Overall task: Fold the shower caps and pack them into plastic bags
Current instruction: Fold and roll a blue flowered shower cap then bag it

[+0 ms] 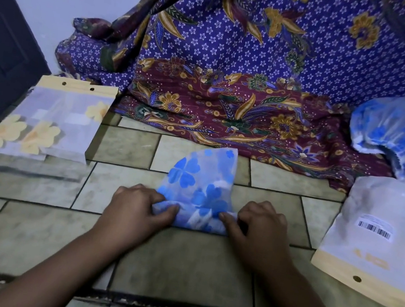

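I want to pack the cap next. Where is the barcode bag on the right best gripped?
Probably by its yellow header strip, coming from the near side with the right hand: the barcode bag lies flat, and that strip is its nearest edge.

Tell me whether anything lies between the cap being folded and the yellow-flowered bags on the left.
Nothing visible does. The left hand and right hand pinch the shower cap at its near edge; only bare floor separates it from the bags.
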